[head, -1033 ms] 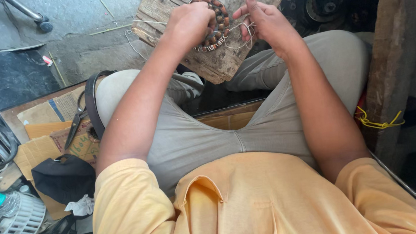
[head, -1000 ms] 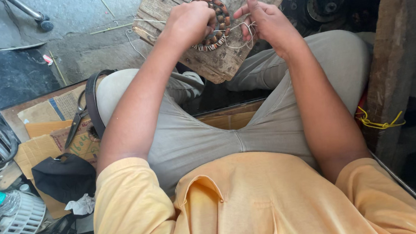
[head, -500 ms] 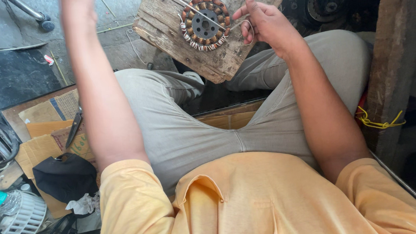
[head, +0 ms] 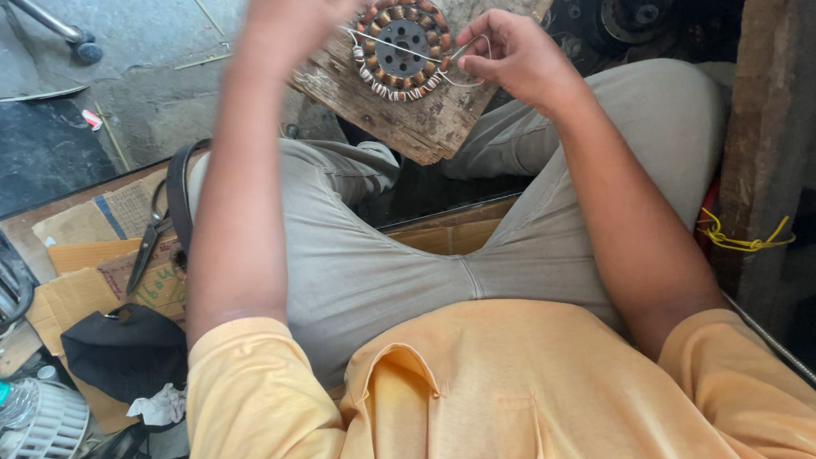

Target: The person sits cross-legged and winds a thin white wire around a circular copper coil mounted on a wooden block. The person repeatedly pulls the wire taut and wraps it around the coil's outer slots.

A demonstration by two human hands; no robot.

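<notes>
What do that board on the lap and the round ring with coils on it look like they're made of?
Board: rough, unfinished wood, going by its grain and chipped, weathered edges. Ring: probably a dark metal core wound with reddish-brown wire, likely copper; white ties run around its rim.

The left hand (head: 305, 7), blurred, pulls a thin white thread (head: 392, 49) taut across the round wound stator (head: 404, 46) on the wooden board (head: 438, 119); the right hand (head: 511, 53) pinches the thread's other end at the stator's right edge.
</notes>
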